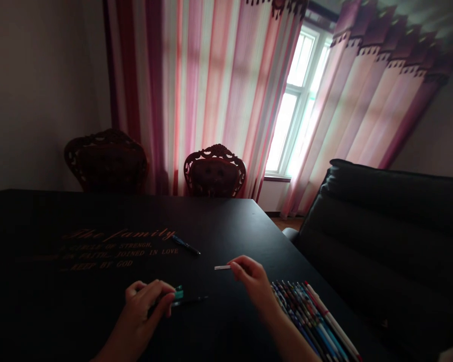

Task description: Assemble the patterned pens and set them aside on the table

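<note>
My left hand (149, 304) is closed near the front of the dark table, its thumb and fingers pinching a small teal piece (178, 292). Just below and right of that piece, a dark thin pen part (192, 300) points to the right; whether my fingers touch it cannot be made out. My right hand (251, 279) pinches a short whitish stick (222, 267) that points left. Between and beyond the hands, a blue and black pen (186, 245) lies on the table. Beside my right forearm lie several pens (313, 317) side by side.
The dark table (226, 216) carries printed lettering (121, 234) at the left. Two carved chairs (105, 163) (215, 173) stand behind its far edge. A black leather seat (385, 241) is at the right. Striped curtains (211, 90) hang by a window (296, 100).
</note>
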Motion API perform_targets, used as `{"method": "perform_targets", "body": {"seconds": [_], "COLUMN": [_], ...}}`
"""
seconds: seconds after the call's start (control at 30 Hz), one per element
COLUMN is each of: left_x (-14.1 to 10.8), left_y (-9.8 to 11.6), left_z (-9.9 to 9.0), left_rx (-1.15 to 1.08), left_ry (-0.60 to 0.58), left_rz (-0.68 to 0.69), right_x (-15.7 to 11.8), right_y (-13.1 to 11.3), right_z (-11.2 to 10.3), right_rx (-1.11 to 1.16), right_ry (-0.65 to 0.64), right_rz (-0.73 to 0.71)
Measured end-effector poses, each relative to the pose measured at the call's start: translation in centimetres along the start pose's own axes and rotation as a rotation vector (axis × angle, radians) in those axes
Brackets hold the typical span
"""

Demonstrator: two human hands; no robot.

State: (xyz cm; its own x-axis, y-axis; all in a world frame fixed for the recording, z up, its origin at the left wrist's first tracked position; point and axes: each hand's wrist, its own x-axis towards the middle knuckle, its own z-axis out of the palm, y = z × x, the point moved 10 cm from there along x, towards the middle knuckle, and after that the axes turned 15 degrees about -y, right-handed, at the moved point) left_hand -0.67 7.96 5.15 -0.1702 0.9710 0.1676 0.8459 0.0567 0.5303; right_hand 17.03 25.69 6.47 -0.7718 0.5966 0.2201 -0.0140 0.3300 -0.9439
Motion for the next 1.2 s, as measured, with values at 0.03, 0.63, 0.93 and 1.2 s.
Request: {"method": "perform_targets", "body": {"seconds": [0.03, 0.63, 0.93, 1.2], "left_x": [0.1, 0.1, 0.3, 0.1], "left_y": [-0.4, -0.3, 0.4, -0.2], "left_z": [-0.2, 0.2, 0.7, 1.5], "left_rx": [-0.005, -0.081, -0.136, -0.206], "left_ry": [0.019, -0.025, -0.116, -0.132], "left_rz": [-0.021, -0.082, -0.027, -0.073], "right_x": [0.1, -1.0, -1.0, -1.1], "right_y": [0.2, 0.4, -0.4, -1.4], "right_z": [-0.6, 5.5, 5.3, 5.6], "right_rx": [-0.006, -0.034, -0.053, -0.013], "right_ry": [0.025, -0.171, -0.171, -0.212], "right_rz": [0.01, 0.024, -0.006, -0.047]}}
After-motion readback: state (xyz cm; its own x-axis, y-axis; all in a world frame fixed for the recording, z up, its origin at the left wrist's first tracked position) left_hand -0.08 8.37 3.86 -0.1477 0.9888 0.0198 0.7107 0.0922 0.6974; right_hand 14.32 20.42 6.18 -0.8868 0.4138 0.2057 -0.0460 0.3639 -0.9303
